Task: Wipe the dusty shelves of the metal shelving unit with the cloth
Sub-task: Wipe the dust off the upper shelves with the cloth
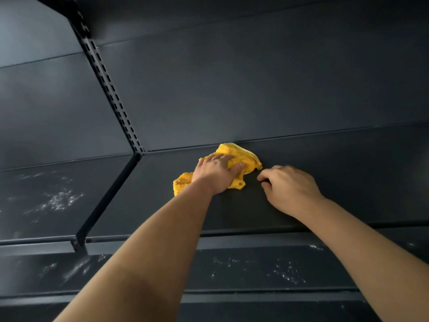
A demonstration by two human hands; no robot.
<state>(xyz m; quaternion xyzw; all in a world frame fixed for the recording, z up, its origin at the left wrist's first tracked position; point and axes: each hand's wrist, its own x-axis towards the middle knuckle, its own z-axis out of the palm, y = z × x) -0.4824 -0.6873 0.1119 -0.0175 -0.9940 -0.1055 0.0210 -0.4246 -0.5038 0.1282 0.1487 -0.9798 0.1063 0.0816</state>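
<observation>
The fingers of the left hand are spread and curled over the bunched yellow cloth, pressing it flat near the back of the shelf. At three o'clock, just beside the cloth, the right hand is loosely curled, empty, knuckles resting on the metal. The cloth is judged soft, light and easily crumpled; it is best gripped across its bunched middle. Dust specks are seen on the neighbouring shelf at nine o'clock.

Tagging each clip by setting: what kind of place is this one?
Probably a shop or stockroom, though nothing beyond the unit shows. Dark metal shelves with back panels hang from a slotted upright, like retail gondola shelving. All are bare and dusty; the left hand presses a yellow cloth on one.
</observation>
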